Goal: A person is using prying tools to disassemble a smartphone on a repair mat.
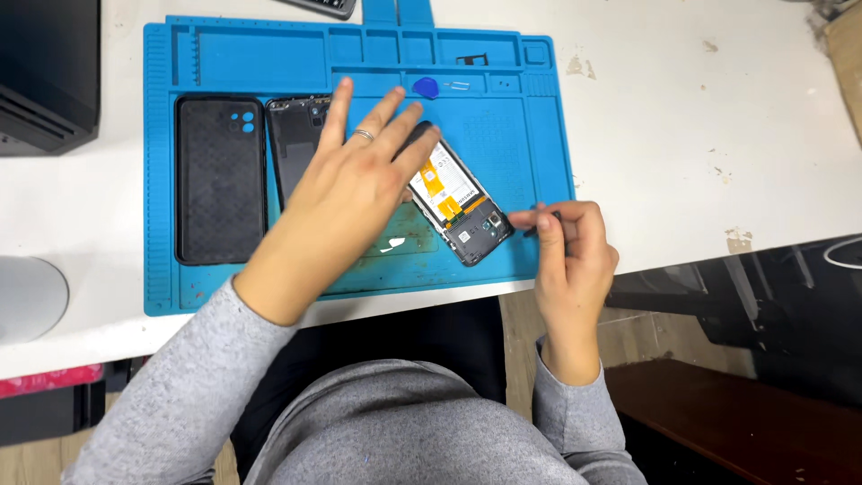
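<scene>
Table (682, 117) in white carries a blue repair mat (224, 54); on it lies a black phone case (220, 180), and right of that an opened phone (460, 202), insides showing. Left hand (355, 184) presses down on the phone, fingers spread. Right hand (570, 247) pinches a small dark tool (543, 220) at the phone's lower end.

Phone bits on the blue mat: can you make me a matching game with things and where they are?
Things:
1. open phone
2. black case
3. blue pick
4. small dark tool

Places:
A. far left of the mat
B. pinched in the right hand
C. under the left hand
D. top of the mat, beyond the fingertips

Pairs: 1-C, 2-A, 3-D, 4-B
</scene>
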